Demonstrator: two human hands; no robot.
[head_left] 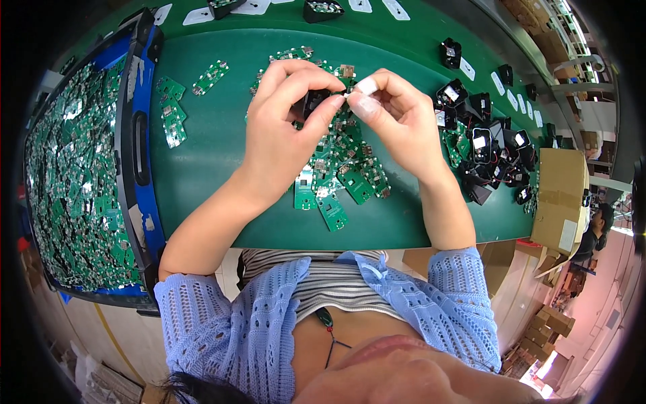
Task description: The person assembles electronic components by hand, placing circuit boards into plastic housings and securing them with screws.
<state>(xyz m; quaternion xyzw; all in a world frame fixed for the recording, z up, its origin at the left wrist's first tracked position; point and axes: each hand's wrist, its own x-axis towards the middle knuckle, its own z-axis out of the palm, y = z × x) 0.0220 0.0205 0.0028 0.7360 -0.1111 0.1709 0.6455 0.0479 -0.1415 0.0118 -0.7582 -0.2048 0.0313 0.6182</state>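
Observation:
Over a heap of green circuit boards (334, 155), my two hands meet with their fingertips almost touching. My left hand (272, 128) is closed around a black plastic housing (313, 102), which the fingers partly hide. A tiny white piece (346, 95), perhaps a connector, shows between the thumb tips. My right hand (407, 124) pinches at it with thumb and index finger, both wrapped in white tape. Below the hands, a single board (332, 213) lies nearest the table's front edge.
At left stands a blue-and-black crate (140, 145) full of circuit boards, with a few loose boards (173, 121) beside it. Black housings with wires (496, 145) pile up at right, near a cardboard box (560, 198). Across the back, white cards (360, 5) and more housings lie in a row.

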